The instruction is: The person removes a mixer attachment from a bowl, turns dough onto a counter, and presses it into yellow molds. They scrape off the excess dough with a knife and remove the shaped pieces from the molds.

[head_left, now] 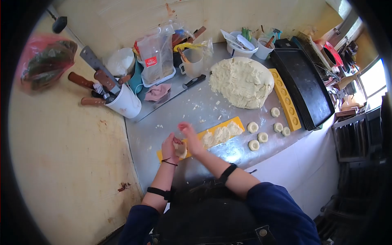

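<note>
A yellow strip mould (160, 155) lies slantwise on the metal worktop in front of me. Pale soft dough (221, 136) covers much of its right part in ragged lumps. At the mould's left end my left hand (169, 148) curls its fingers against a small piece of dough (181, 150). My right hand (192, 137) hovers just to the right, slightly blurred, its fingers stretched out and holding nothing. Several small dough rounds with dented tops, one of them a dough round (253, 145), sit to the right of the mould.
A big dough mound (243, 83) rests at the back. Beside it are a second yellow mould (284, 100) and black baking trays (304, 85). A knife (194, 81), a pink cloth (157, 92) and a white container (125, 103) of knives stand towards the left wall.
</note>
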A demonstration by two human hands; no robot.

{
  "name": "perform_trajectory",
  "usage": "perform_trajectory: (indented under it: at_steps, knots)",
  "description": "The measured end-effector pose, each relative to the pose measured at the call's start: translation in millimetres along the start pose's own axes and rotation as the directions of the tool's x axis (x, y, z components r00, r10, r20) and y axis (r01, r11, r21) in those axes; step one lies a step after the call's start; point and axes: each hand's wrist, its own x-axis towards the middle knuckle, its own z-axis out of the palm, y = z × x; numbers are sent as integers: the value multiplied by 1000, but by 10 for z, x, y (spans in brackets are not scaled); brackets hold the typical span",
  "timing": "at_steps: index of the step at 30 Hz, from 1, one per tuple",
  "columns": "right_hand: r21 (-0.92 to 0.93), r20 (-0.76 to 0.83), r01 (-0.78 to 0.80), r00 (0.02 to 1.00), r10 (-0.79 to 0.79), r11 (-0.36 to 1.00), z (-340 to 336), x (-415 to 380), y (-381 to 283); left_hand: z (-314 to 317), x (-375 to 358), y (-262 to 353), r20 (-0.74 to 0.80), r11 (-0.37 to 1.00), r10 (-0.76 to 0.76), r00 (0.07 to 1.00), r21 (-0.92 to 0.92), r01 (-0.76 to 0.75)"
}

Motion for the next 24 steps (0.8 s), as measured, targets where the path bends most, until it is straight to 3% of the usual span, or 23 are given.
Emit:
perform_trajectory:
  at_steps: [2, 3, 4, 5, 6, 8, 9, 11, 12, 14, 16, 18, 19, 20, 24]
  knots:
    - [-212, -109, -14, 994, -9, 977, -352, -6, -173, -34, -14, 19, 86, 951, 132, 988, 271, -151]
    - [-291, -169, -22, 985, -29, 957, -531, 20, -233, 9, -15, -13, 83, 952, 133, 988, 268, -151]
    - [-367, -226, -35, 973, -53, 930, -707, 36, -264, 89, -20, -81, 43, 888, 181, 983, 422, -182]
    - [-368, -269, -23, 960, -83, 929, -901, 58, -226, 145, -31, -135, 13, 799, 234, 972, 567, -200]
    - [-369, -313, -9, 943, -115, 929, -1035, 74, -243, 139, 15, -203, 13, 798, 236, 972, 568, -202]
    - [-362, -325, -3, 938, -123, 932, -1234, 24, -314, 109, 136, -332, 175, 421, 492, 853, 809, -410]
    - [-355, -339, -1, 932, -128, 935, -1290, -1, -357, 62, 167, -345, 176, 417, 491, 853, 812, -408]
    - [-374, -344, -35, 933, -104, 927, -1386, -70, -382, -19, 162, -344, 565, -121, 570, 596, 776, -619]
    - [-395, -343, -62, 936, -84, 916, -1432, -92, -380, -20, 132, -358, 563, -120, 565, 603, 780, -615]
    - [-471, -330, -61, 937, -112, 880, -1500, -95, -337, -55, 35, -379, 717, -288, 460, 523, 678, -676]
    - [-540, -313, -51, 939, -145, 840, -1552, -52, -305, -109, 35, -447, 714, -353, 425, 557, 697, -624]
    - [-878, -56, 95, 953, -298, 468, -1586, 15, -417, -90, 14, -482, 706, -416, 401, 583, 708, -571]
    - [-874, -51, 101, 954, -297, 475, -1621, 50, -406, -78, 5, -471, 685, -414, 395, 613, 728, -547]
    - [-913, 3, 93, 975, -222, 397, -1659, 110, -380, -53, 3, -438, 666, -416, 389, 637, 744, -524]
    - [-976, 72, 89, 993, -93, 199, -1724, 25, -335, -52, -145, -335, 725, -480, 345, 596, 682, -552]
